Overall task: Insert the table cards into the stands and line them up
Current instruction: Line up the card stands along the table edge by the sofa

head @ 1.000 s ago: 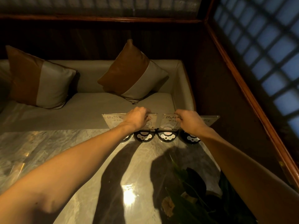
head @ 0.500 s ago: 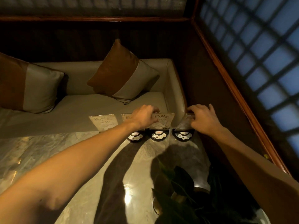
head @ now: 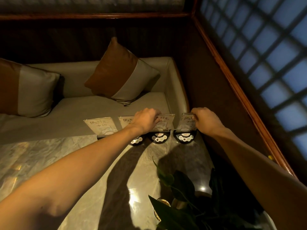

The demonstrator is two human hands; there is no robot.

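— Where were the table cards?

— Four stood in a row along the far edge of the marble bench (head: 49,156), each upright in a black half-round stand. The leftmost card (head: 101,126) stood alone, untouched, its stand mostly hidden behind the left forearm. The second card (head: 125,121) was partly covered by the left hand (head: 146,121).

— And the hands?

— The left hand lay over the top edge of the third card (head: 164,121), fingers curled down round it, above its stand (head: 159,137). The right hand (head: 205,121) pinched the right side of the rightmost card (head: 186,122), which sat in the stand (head: 185,136) at the bench's far right corner and looked turned slightly away from the others.

— Were the stands touching?

— The second stand (head: 137,140) and the third sat just beside each other; the rightmost stood a little apart.

— Anything else about?

— A leafy potted plant (head: 182,205) at the near right of the bench, a pale sofa (head: 79,110) beyond the far edge with two brown-and-grey cushions, and a lattice window (head: 269,52) on the right.
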